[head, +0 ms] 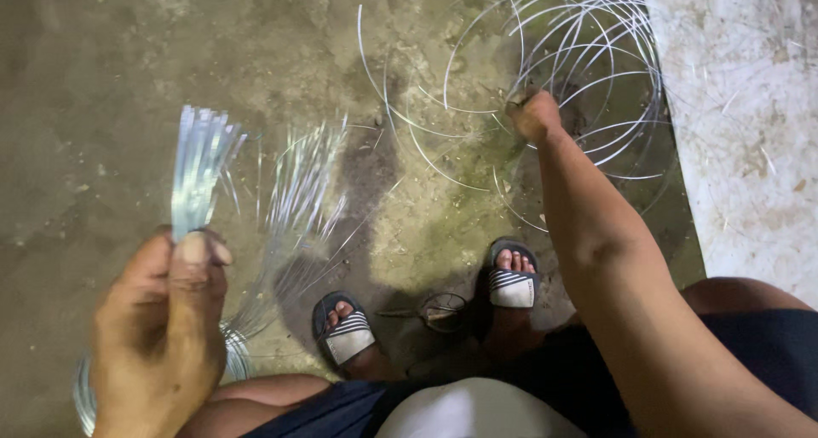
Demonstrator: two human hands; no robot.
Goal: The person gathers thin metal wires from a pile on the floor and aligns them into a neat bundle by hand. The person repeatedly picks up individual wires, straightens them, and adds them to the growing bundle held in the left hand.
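Near left, the left hand (158, 336) pinches a bundle (200, 170) of cut wires between thumb and fingers, ends fanning up. Near centre, pliers (439, 310) lie on the floor (102, 72) between two sandals (345, 331). Far right, the right hand (535, 114), fingers curled tight, grips a strand of the loose coil (579, 63) beside a pale slab (750, 106).

Dirty concrete floor (170, 63) w/ pale slab (750, 106) at right
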